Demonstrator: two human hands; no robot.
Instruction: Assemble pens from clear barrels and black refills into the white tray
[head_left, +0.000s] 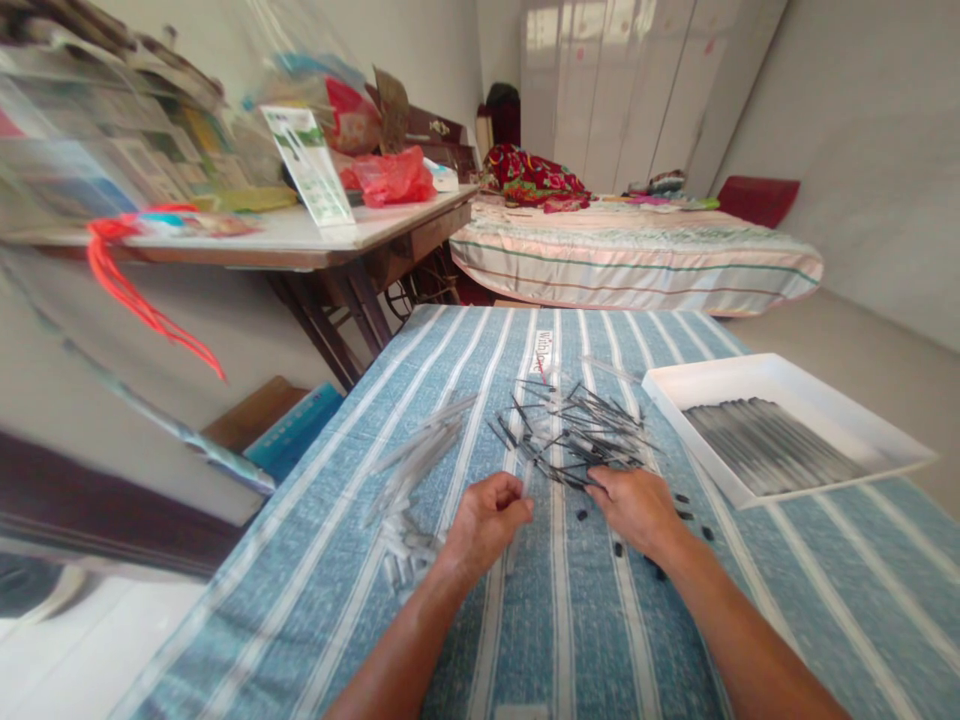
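My left hand (489, 515) is closed in a pinch round a clear thin tube (513, 552), which stands nearly upright and is blurred. The fingertips of my right hand (637, 508) are pressed together at the near edge of a loose pile of thin black rods (600, 425), which look like pen refills; what they grip is hidden. Left of the pile lies a bundle of clear tubes (427, 445). Small translucent grey pieces (405, 545) are heaped beside my left wrist. Several small black plugs (619, 550) lie scattered about my right hand.
At the right of the striped tablecloth (315, 560) stands a white tray (780, 370) holding a row of dark, slender sticks. A side table (375, 228) with bags and red cords (142, 290) is at the left. Beyond is a bed (637, 250).
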